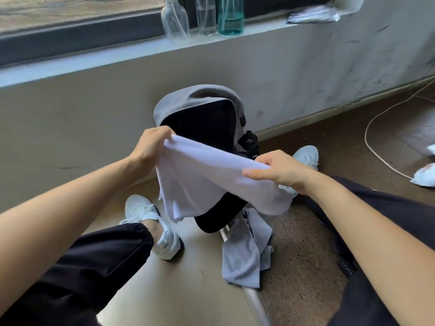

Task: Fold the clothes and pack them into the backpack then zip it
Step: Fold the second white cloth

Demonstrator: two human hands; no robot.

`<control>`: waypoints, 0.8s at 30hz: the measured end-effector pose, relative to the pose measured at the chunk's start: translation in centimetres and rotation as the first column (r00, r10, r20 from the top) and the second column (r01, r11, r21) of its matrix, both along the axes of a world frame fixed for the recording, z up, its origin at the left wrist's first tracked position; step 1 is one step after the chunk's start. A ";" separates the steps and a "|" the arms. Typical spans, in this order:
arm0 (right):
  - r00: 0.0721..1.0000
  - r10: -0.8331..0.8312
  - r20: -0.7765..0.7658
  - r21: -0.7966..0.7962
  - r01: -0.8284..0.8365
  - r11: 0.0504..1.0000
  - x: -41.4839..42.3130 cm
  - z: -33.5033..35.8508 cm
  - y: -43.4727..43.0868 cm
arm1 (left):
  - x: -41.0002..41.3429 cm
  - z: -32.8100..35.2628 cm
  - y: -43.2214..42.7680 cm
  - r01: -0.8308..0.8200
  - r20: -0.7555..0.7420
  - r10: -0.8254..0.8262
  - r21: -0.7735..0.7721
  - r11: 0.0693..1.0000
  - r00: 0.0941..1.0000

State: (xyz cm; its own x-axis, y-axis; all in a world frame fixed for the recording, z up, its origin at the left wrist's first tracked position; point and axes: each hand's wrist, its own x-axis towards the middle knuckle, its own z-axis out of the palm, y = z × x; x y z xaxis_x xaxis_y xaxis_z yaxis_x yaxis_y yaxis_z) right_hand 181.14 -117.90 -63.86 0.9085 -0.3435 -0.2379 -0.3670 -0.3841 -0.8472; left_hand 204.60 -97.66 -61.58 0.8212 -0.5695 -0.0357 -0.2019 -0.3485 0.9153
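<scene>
A grey backpack (179, 102) stands open against the wall, its dark inside facing me. In front of it I hold a white garment (200, 177) stretched in the air. My left hand (150, 144) pinches its upper left edge. My right hand (280, 170) grips its right edge, lower and nearer to me. The cloth hangs down and hides the lower part of the backpack. A crumpled grey garment (244, 252) lies on the floor below the white one.
My legs in black trousers and white shoes (153, 222) flank the backpack. A black bottle (249, 142) sits in the bag's side pocket. Several bottles (230, 17) stand on the window sill. A white cable (376, 151) runs across the brown floor at right.
</scene>
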 end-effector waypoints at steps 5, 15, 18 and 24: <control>1.000 -0.010 0.014 0.042 0.010 0.999 0.4 -0.9 0.7 | 1.2 -0.7 1.1 0.103 0.097 -0.112 0.100 0.990 0.989; 0.998 -0.057 0.012 -0.135 0.058 0.989 0.6 -1.7 0.2 | 0.8 -1.5 0.6 -0.099 0.229 0.054 0.188 0.977 0.972; 0.980 -0.111 0.164 -0.033 0.118 0.992 0.9 -0.9 1.5 | -0.8 -1.0 -0.2 0.062 0.146 -0.090 0.187 0.980 0.985; 0.963 -0.058 0.264 0.063 0.043 0.997 1.2 0.1 3.8 | -5.6 0.6 -1.2 0.460 -0.007 -0.460 0.043 0.887 0.888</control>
